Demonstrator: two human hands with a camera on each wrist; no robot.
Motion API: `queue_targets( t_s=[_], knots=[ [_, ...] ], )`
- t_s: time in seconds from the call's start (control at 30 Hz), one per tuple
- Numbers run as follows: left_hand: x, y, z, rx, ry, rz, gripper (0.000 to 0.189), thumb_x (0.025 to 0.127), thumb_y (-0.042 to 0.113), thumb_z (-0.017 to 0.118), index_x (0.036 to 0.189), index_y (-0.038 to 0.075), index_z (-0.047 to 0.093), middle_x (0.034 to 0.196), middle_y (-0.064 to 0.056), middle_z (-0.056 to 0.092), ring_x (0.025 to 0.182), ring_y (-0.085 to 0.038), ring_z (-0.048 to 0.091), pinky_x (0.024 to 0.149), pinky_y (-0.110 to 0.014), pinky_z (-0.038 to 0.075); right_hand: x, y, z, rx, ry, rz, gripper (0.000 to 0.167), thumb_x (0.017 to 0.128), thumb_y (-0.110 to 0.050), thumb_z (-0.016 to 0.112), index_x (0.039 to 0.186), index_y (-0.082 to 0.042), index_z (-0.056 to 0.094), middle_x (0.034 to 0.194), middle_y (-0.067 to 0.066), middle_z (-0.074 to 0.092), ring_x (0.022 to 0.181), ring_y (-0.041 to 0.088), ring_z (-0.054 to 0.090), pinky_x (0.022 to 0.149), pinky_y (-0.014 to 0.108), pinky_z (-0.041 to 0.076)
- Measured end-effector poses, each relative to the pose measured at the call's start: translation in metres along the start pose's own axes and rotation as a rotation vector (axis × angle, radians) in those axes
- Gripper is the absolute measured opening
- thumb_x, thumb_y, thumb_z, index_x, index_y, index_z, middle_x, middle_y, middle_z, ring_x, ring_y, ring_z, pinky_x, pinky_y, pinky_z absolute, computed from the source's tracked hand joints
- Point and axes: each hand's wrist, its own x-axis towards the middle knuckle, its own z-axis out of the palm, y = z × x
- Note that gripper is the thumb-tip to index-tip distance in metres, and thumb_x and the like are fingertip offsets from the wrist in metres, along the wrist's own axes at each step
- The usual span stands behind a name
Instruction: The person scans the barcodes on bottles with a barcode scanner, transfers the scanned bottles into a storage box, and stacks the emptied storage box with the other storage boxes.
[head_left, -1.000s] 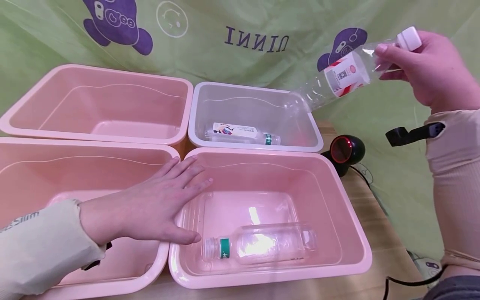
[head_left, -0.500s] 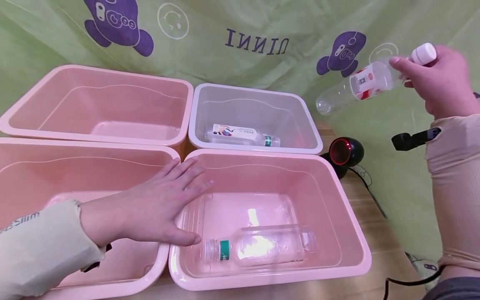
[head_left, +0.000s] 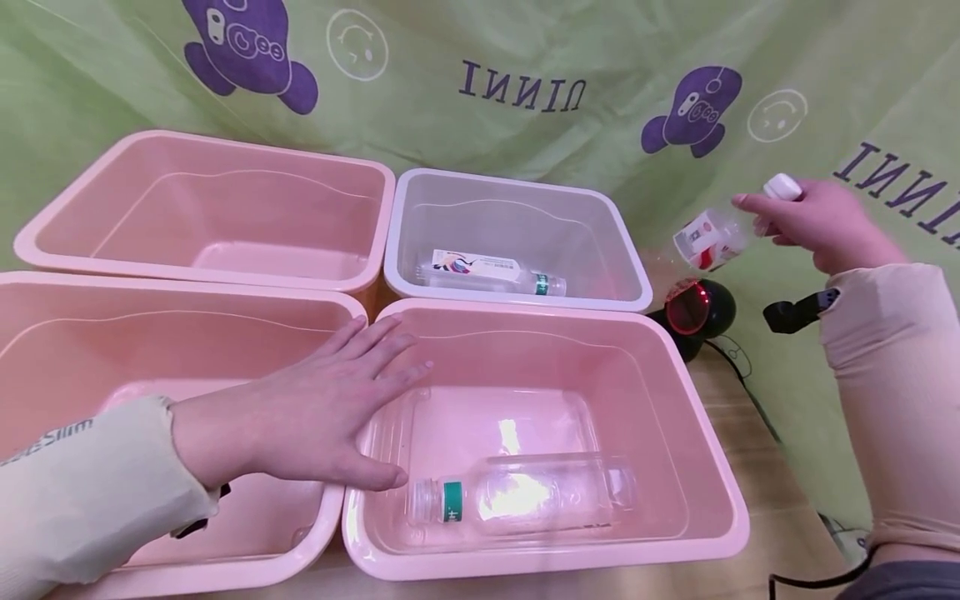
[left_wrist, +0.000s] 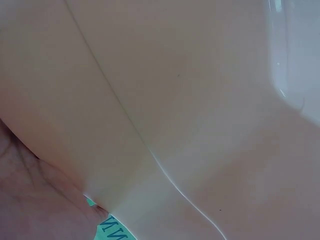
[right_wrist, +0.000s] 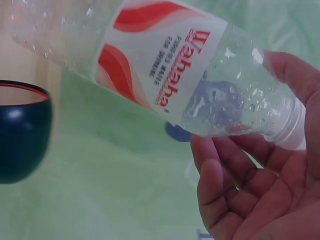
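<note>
- Hung across the back: green cloth [head_left: 420,42] printed with purple cartoon creatures and lettering.
- Spread beneath the bins: wood-grained table [head_left: 757,475].
- Grouped two by two: back-left pink bin [head_left: 262,208], front-left pink bin [head_left: 225,350], front-right pink bin [head_left: 547,562] and, slightly smaller, back-right grey bin [head_left: 510,225].
- Lying on its side in the front-right pink bin: unlabelled clear bottle [head_left: 543,496] with green neck band. Lying likewise in the grey one: labelled clear bottle [head_left: 480,268].
- Raised right of the bins, outside all four: Wahaha water bottle [right_wrist: 160,75], tilted base-down toward the scanner. Probably at the step of presenting its label for reading.
- Laid over the meeting rims of the two front bins: left hand [head_left: 315,417], fingers straight and apart, gripping nothing.
- Pinched round the Wahaha bottle's neck: right hand [head_left: 821,221], thumb above, fingers beneath.
- Set just beside the grey bin: black scanner [head_left: 716,308], apparently a barcode reader, window glowing red. Likely calls next for a steady grip and a small roll of the label toward that window; cannot tell which printed face meets it.
- Pointing up and right: white cap [head_left: 782,187].
</note>
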Motion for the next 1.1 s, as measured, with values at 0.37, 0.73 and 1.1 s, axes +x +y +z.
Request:
queue_targets(
  t_s=[0.37, 0.73, 1.1],
  knots=[
    [0.000, 0.000, 0.001, 0.016, -0.001, 0.003, 0.096, 0.083, 0.068, 0.069, 0.153, 0.006, 0.046, 0.160, -0.017, 0.036, 0.153, -0.041, 0.019, 0.120, -0.067, 0.011, 0.007, 0.026, 0.032, -0.078, -0.123, -0.012, 0.048, 0.100, -0.049, 0.065, 0.105, -0.001, 0.059, 0.081, -0.005, 0.063, 0.069, 0.010, 0.058, 0.068, 0.024, 0.055],
    [-0.003, -0.002, 0.002, 0.014, 0.007, 0.005, 0.095, 0.086, 0.070, 0.066, 0.154, 0.007, 0.046, 0.161, -0.018, 0.034, 0.153, -0.042, 0.020, 0.119, -0.068, 0.013, 0.011, 0.033, 0.042, -0.078, -0.210, 0.033, 0.040, 0.102, -0.044, 0.063, 0.098, -0.004, 0.061, 0.079, -0.005, 0.060, 0.069, 0.010, 0.054, 0.066, 0.023, 0.053],
    [0.000, 0.000, 0.002, 0.021, 0.002, 0.007, 0.096, 0.085, 0.069, 0.067, 0.154, 0.007, 0.046, 0.161, -0.017, 0.035, 0.153, -0.041, 0.019, 0.119, -0.067, 0.012, -0.003, 0.016, 0.013, -0.055, -0.146, -0.037, 0.043, 0.104, -0.048, 0.056, 0.108, -0.005, 0.060, 0.088, -0.008, 0.065, 0.077, 0.008, 0.061, 0.072, 0.022, 0.055]
  ],
)
